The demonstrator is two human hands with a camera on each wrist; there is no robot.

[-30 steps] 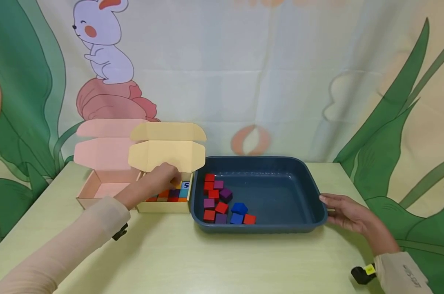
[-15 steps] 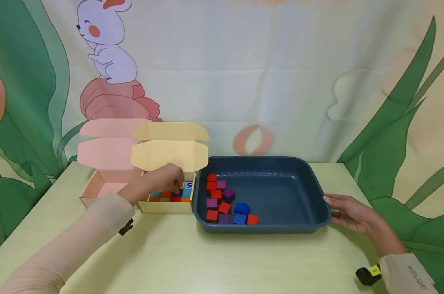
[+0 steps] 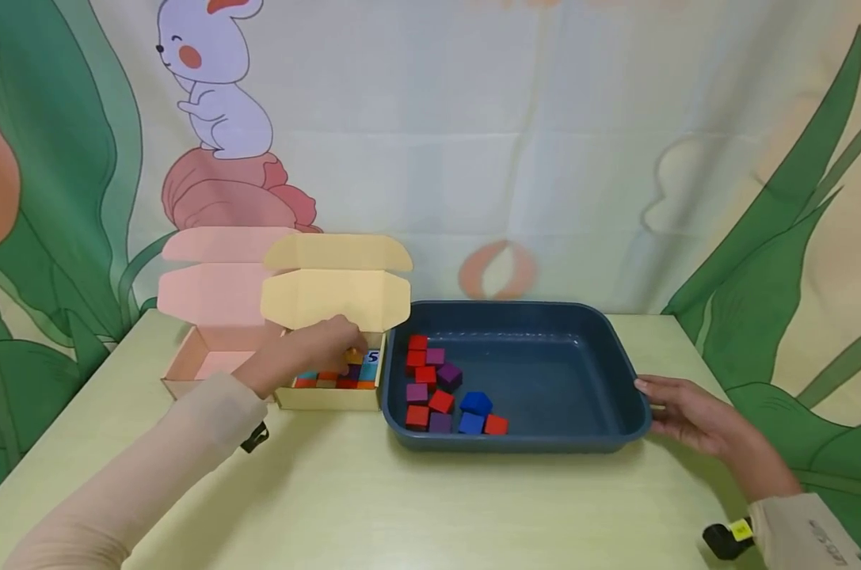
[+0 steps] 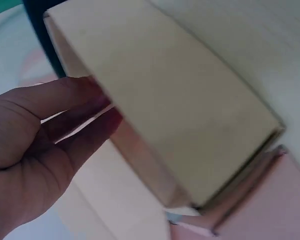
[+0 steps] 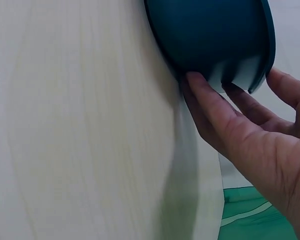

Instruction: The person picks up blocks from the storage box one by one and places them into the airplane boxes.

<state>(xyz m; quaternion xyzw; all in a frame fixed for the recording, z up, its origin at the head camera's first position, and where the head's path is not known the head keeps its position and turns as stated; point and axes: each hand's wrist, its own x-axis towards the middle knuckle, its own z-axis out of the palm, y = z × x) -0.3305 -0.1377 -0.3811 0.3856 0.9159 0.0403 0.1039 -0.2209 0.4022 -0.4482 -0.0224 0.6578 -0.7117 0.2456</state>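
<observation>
My left hand (image 3: pixel 323 348) reaches down into the yellow cardboard box (image 3: pixel 326 400). Its thumb and a finger pinch a yellow block (image 3: pixel 356 357), which sits among coloured blocks. Beside that block is one marked 5 (image 3: pixel 373 357). In the left wrist view the box wall (image 4: pixel 155 95) hides the fingertips. At the other side my right hand (image 3: pixel 690 413) holds the right end of the dark blue tray (image 3: pixel 516 443); in the right wrist view its fingers (image 5: pixel 210 97) lie around the tray's end. Red, purple and blue blocks (image 3: pixel 440 401) lie in the tray's left part.
A pink box (image 3: pixel 219 362) with its lid raised stands left of the yellow box. The yellow box's lid (image 3: pixel 337 297) is also up, close to the tray's left rim. Behind the pale table (image 3: pixel 430 507) hangs a printed curtain (image 3: pixel 580 158).
The head view has shifted slightly, so everything sits a little farther right. My left fingers have moved a little within the yellow box, showing more of the yellow block. My right hand stays at the tray.
</observation>
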